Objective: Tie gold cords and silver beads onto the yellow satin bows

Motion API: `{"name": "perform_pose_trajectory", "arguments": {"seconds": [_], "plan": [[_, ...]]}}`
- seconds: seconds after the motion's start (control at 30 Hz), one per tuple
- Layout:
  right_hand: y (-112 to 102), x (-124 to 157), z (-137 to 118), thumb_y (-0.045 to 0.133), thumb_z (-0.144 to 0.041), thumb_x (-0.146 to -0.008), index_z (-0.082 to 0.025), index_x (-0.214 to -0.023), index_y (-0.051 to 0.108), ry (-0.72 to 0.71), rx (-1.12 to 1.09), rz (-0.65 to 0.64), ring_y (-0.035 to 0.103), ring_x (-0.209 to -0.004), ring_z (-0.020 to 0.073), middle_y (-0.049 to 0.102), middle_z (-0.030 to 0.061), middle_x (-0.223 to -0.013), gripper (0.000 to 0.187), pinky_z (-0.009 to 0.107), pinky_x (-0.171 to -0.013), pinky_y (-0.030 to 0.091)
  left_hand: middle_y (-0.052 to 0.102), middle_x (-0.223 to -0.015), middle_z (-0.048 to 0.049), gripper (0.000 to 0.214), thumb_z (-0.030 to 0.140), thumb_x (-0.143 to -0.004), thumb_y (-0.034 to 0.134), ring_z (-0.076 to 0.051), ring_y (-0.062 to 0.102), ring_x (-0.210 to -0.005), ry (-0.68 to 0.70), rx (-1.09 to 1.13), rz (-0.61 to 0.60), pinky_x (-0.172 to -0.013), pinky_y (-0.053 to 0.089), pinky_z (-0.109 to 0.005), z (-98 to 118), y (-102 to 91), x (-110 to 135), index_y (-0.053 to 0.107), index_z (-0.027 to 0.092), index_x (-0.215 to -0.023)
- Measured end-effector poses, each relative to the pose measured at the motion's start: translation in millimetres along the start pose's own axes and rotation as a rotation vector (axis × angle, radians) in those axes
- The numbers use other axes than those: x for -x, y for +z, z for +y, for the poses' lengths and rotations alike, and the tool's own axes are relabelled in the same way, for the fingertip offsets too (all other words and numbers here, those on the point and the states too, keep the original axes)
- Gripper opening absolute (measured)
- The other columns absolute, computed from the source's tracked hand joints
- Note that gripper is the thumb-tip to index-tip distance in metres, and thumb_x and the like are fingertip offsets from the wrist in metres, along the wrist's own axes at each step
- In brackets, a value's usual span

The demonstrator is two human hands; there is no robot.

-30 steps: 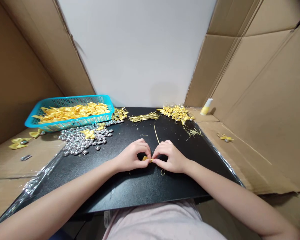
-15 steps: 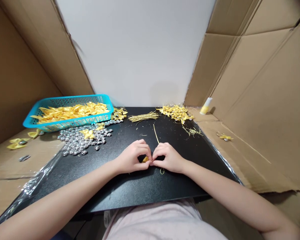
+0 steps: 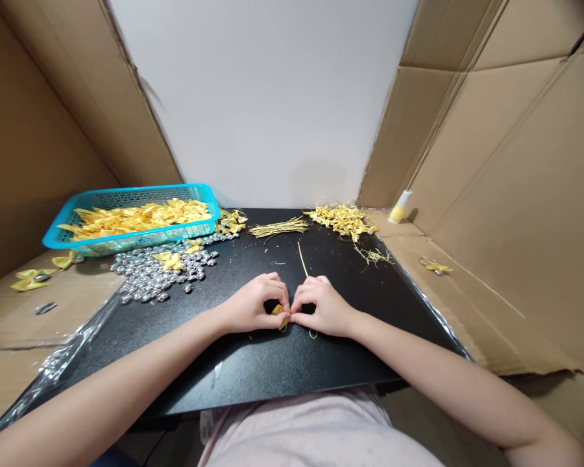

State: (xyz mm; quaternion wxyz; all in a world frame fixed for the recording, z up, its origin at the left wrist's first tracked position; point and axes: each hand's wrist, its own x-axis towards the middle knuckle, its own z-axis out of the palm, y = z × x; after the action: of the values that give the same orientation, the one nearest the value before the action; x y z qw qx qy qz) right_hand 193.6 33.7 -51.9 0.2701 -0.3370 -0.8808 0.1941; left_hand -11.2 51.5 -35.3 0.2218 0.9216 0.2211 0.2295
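My left hand (image 3: 253, 305) and my right hand (image 3: 324, 306) meet fingertip to fingertip low over the black board (image 3: 253, 370). Both are closed in a pinch on a small yellow ribbon bow (image 3: 278, 311). A thin gold string (image 3: 304, 261) runs from my right fingers away across the board, and a loop of it shows under my right hand. Most of the bow is hidden by my fingers.
A turquoise basket (image 3: 126, 198) of yellow bows stands at the back left, with a heap of silver beads (image 3: 150, 272) before it. A bundle of gold strings (image 3: 279, 227) and a pile of finished bows (image 3: 343, 219) lie at the back. Cardboard walls close in both sides; a small yellow-white bottle (image 3: 400, 207) lies right.
Both hands have shifted slightly left and closer together, and the bow has tilted down between the fingertips. Nothing else moved.
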Motion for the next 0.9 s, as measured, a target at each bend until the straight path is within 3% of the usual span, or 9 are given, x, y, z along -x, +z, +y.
{"name": "perform_pose_trajectory", "arguments": {"seconds": [0.23, 0.4, 0.57, 0.7, 0.9], "plan": [[-5, -2, -8, 0.076, -0.02, -0.075, -0.019, -0.082, 0.069, 0.058, -0.095, 0.091, 0.06, -0.079, 0.0155, 0.071, -0.0006, -0.079, 0.01, 0.034, -0.08, 0.037, 0.069, -0.075, -0.002, 0.013, 0.021, -0.079, 0.065, -0.015, 0.055, -0.073, -0.025, 0.002, -0.012, -0.074, 0.042, -0.027, -5, 0.8, 0, 0.062, 0.016, -0.068], [0, -5, -9, 0.076, -0.018, -0.074, -0.018, -0.076, 0.066, 0.123, -0.147, 0.121, 0.06, -0.073, 0.0151, 0.07, 0.0007, -0.076, 0.01, 0.029, -0.073, 0.043, 0.069, -0.073, -0.0017, 0.019, 0.025, -0.082, 0.065, -0.014, 0.055, -0.072, -0.043, -0.017, -0.002, -0.074, 0.042, -0.027, -5, 0.3, -1, 0.061, 0.016, -0.066], [3, -4, -17, 0.075, -0.022, -0.074, -0.017, -0.072, 0.063, 0.165, -0.203, 0.165, 0.064, -0.069, 0.0136, 0.07, 0.0, -0.073, 0.013, 0.027, -0.071, 0.044, 0.069, -0.075, -0.0008, 0.01, 0.021, -0.076, 0.068, -0.015, 0.053, -0.073, -0.08, -0.084, 0.034, -0.073, 0.038, -0.028, 5, -1.4, -2, 0.062, 0.016, -0.068], [1, -3, -27, 0.073, -0.026, -0.076, -0.017, -0.068, 0.059, 0.196, 0.046, 0.185, 0.062, -0.069, 0.0152, 0.069, -0.0005, -0.071, 0.018, 0.032, -0.077, 0.038, 0.068, -0.072, -0.0004, 0.005, 0.013, -0.07, 0.063, -0.017, 0.051, -0.075, -0.121, -0.266, 0.1, -0.071, 0.031, -0.031, 20, 3.6, -2, 0.062, 0.017, -0.068], [-7, -2, -30, 0.051, -0.021, -0.092, -0.014, -0.073, 0.061, 0.058, 0.43, 0.014, 0.059, -0.076, 0.0175, 0.069, 0.0049, -0.075, 0.022, 0.037, -0.083, 0.03, 0.064, -0.067, -0.0017, 0.012, 0.015, -0.076, 0.055, -0.018, 0.051, -0.074, -0.161, -0.534, 0.176, -0.07, 0.032, -0.033, 32, 12.2, -5, 0.059, 0.017, -0.065]]}}
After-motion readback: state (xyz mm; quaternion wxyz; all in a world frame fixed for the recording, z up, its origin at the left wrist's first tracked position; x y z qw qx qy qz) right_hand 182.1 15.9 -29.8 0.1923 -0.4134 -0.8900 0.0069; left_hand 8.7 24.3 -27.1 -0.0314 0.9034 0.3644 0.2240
